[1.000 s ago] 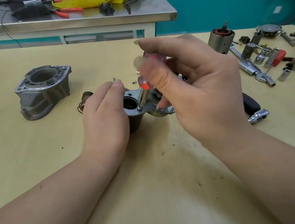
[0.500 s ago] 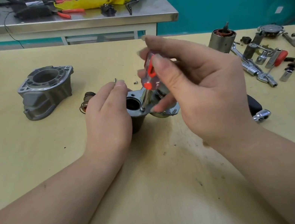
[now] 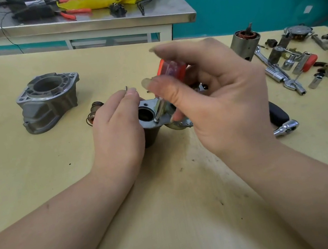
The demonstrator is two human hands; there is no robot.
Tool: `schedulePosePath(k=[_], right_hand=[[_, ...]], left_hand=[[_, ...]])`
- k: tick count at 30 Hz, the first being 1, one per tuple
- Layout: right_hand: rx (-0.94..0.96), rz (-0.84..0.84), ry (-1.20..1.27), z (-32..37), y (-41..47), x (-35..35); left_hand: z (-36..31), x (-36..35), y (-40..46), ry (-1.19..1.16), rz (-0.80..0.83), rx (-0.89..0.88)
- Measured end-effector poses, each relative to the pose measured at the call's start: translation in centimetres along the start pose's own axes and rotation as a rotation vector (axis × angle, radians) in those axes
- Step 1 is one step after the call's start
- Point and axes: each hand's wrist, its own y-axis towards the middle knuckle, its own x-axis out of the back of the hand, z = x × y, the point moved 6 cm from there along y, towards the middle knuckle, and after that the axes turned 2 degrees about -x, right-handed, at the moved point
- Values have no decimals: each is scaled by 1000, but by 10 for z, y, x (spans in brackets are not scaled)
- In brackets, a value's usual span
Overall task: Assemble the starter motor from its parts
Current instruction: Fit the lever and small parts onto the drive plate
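Right hand of mine pinches the screwdriver, tip on a screw in the motor housing; beside it, my left hand grips that housing, pinching a small pin.

Legible text, labels, brands, numbers, signs: none. No marking can be read on any part or tool on the table, on the bench behind, or on the wall.
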Motion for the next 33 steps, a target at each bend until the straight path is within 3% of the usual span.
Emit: schedulePosePath(k=[6, 12, 16, 22, 27, 33], right_hand=[[-61, 48, 115, -5, -6, 2], [50, -1, -79, -1, -1, 3], [5, 62, 68, -5, -7, -3], [-6, -32, 4, -6, -2, 0], [-34, 50, 102, -7, -8, -2], [27, -1, -32, -4, -4, -1]], left_hand=[[4, -1, -2, -71, -20, 72], [1, 0, -1, -59, -19, 43], [3, 0, -1, -95, -30, 82], [0, -1, -1, -40, -9, 43], [2, 0, -1, -66, -39, 66], [3, 0, -1, -60, -35, 60]])
